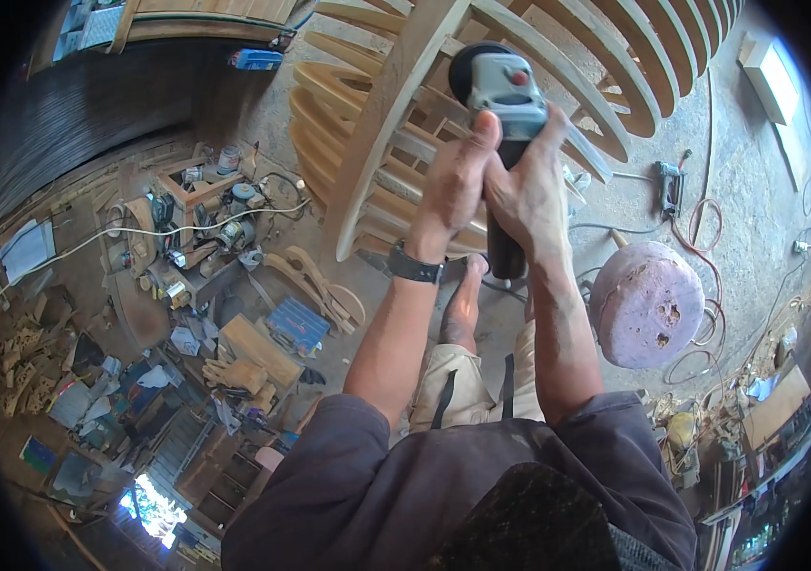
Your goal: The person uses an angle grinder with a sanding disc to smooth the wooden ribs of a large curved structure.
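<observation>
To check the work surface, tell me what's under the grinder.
The ribbed wooden frame shows around the grinder. Its body, the left hand and right hand cover what lies directly beneath; contact can't be told.

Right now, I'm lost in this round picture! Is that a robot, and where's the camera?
No robot, just a person. The camera sits on their head, looking down; its very wide lens makes straight things look bent. The left hand and right hand together hold a power tool with a dark round disc. Ahead is a big wooden frame with curved ribs; I can't tell whether the disc touches it. On the cluttered floor there's a blue case to the left. A round, pinkish seat-like thing is to the right.
</observation>
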